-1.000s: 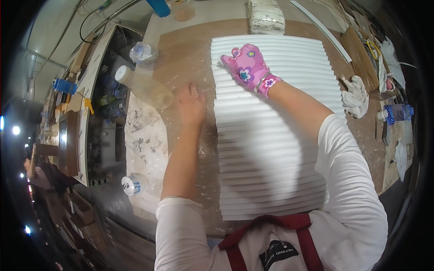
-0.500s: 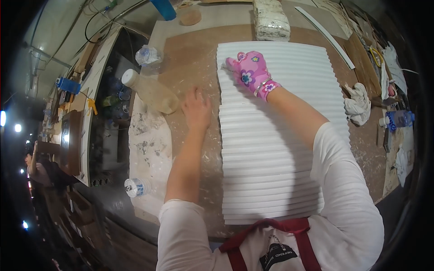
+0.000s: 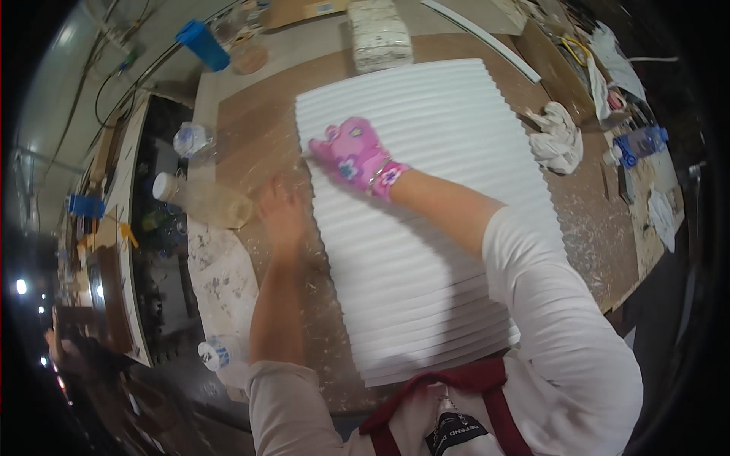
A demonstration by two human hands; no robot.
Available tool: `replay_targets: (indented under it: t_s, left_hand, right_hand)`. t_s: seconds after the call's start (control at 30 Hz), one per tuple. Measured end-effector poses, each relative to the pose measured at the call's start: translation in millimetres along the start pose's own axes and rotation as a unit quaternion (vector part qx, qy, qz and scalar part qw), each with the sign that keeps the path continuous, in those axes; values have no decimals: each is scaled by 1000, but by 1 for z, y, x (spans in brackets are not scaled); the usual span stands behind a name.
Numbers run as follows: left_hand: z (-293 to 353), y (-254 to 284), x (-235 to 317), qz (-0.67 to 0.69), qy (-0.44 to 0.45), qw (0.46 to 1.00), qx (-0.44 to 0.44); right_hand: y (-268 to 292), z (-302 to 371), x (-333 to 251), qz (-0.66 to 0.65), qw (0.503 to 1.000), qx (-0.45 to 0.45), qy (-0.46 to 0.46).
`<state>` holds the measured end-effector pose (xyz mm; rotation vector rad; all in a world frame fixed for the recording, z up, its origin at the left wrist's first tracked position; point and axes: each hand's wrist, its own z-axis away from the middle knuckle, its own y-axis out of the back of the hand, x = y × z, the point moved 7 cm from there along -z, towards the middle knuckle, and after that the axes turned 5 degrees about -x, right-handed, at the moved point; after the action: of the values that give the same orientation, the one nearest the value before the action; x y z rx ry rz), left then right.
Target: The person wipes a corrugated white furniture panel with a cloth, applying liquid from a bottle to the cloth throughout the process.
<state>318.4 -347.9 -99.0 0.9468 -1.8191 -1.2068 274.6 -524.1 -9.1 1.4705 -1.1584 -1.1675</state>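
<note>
Both hands sit at the far left part of the white ribbed panel [image 3: 426, 228], which lies flat on the brown bench [image 3: 251, 129] with its long axis running near to far and its ribs crossing left to right. Right hand [image 3: 351, 156], in a pink flowered glove, lies flat on the panel close to its far left corner, fingers loosely spread, while the bare left hand [image 3: 283, 216] presses palm-down on the bench, touching the panel's left edge

One white ribbed panel [image 3: 426, 228], one crumpled rag [image 3: 559, 137], three plastic bottles [image 3: 201, 201] [image 3: 635, 144] [image 3: 217, 353].
</note>
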Motion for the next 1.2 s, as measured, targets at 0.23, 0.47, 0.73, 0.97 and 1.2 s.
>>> replay_targets:
  t_s: [0.23,0.47,0.73,0.97,1.2]
  left_hand:
    - [-8,5,12,5,28,999,-29]
    - [-11,5,1,6,17,999,-30]
    - [-4,10,17,-22,5,999,-22]
    - [-1,16,11,-8,2,1000,-1]
    - [3,11,5,24,15,1000,-6]
  right_hand:
    - [45,115,186,-418,845,14,-333]
    - [12,23,32,42,988,135,60]
    - [16,55,144,-30,993,54,-101]
    - [18,-8,6,79,997,15,-1]
    - [27,-4,35,98,993,65,-18]
